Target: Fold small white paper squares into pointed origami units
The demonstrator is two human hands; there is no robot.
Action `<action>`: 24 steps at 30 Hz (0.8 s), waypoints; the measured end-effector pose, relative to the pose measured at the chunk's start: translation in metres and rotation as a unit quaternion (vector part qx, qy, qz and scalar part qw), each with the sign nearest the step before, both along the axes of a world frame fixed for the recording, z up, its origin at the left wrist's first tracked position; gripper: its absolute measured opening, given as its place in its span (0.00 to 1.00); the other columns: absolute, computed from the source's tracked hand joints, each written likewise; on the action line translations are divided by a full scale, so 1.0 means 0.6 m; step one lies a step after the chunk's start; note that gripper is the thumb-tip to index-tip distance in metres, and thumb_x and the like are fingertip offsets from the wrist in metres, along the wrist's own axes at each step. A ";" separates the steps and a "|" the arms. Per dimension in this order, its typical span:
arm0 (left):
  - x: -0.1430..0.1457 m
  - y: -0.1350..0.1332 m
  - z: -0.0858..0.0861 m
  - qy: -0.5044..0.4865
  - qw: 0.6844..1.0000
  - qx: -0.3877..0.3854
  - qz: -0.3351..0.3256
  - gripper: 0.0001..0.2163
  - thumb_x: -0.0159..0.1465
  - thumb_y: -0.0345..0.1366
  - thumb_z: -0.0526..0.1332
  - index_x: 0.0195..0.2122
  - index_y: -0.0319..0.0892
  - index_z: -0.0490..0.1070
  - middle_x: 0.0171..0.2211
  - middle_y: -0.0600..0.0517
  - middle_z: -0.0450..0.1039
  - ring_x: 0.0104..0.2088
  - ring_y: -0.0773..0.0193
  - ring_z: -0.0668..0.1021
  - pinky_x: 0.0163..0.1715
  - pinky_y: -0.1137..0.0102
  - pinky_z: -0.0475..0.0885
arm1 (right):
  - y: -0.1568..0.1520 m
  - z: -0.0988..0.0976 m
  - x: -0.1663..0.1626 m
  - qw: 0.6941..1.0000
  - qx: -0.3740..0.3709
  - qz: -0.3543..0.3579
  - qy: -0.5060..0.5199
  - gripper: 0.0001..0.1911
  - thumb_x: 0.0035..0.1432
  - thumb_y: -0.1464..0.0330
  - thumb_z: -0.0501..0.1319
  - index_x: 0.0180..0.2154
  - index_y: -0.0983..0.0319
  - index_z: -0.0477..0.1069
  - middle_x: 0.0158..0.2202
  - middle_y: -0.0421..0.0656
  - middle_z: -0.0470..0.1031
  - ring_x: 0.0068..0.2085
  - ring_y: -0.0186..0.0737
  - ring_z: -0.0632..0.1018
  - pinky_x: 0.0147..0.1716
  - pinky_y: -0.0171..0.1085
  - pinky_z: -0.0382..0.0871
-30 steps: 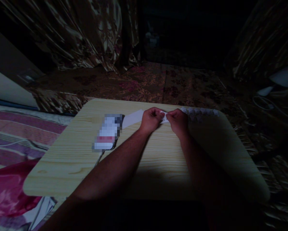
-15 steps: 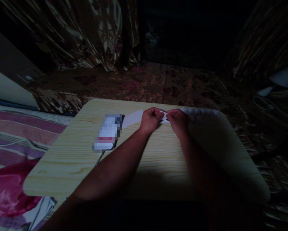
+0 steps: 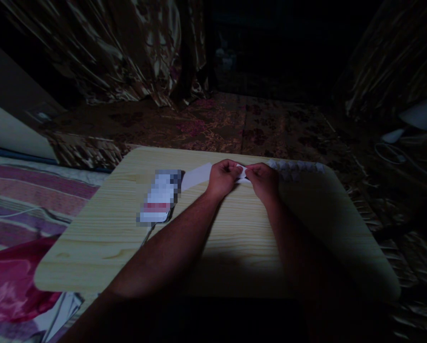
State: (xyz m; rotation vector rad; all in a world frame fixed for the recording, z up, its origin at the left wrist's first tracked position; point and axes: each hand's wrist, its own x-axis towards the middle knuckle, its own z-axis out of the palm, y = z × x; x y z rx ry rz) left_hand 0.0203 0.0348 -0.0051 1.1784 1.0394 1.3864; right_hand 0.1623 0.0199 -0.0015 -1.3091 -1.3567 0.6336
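Both hands meet over the far middle of a light wooden table (image 3: 213, 247). My left hand (image 3: 223, 177) and my right hand (image 3: 265, 181) are closed in a pinch on a small white piece of paper (image 3: 242, 173) held between them. A white paper strip (image 3: 197, 176) lies flat on the table just left of my left hand. To the right of my right hand a row of small folded white paper pieces (image 3: 299, 166) runs along the table's far edge.
A blurred phone-like object (image 3: 160, 196) with a cable lies on the table's left part. Patterned carpet and dark curtains surround the table. A striped cloth (image 3: 27, 200) and red fabric (image 3: 9, 281) lie at the left. The room is dim.
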 end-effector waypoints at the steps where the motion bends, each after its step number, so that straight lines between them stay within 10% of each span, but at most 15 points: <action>1: 0.000 0.000 0.000 0.001 1.000 0.001 0.001 0.12 0.52 0.41 0.71 0.29 0.38 0.76 0.22 0.53 0.74 0.21 0.71 0.69 0.23 0.73 0.64 | 0.001 -0.001 0.000 1.000 -0.001 0.002 -0.001 0.10 0.53 0.60 0.65 0.33 0.60 0.79 0.30 0.42 0.83 0.32 0.42 0.82 0.34 0.38 0.75; 24: -0.002 0.001 -0.004 0.039 0.999 -0.005 -0.018 0.11 0.52 0.41 0.71 0.26 0.39 0.75 0.21 0.54 0.72 0.21 0.70 0.69 0.22 0.73 0.62 | 0.003 -0.005 0.004 0.999 -0.013 0.007 -0.038 0.09 0.53 0.62 0.62 0.31 0.60 0.76 0.27 0.40 0.80 0.30 0.40 0.78 0.33 0.37 0.71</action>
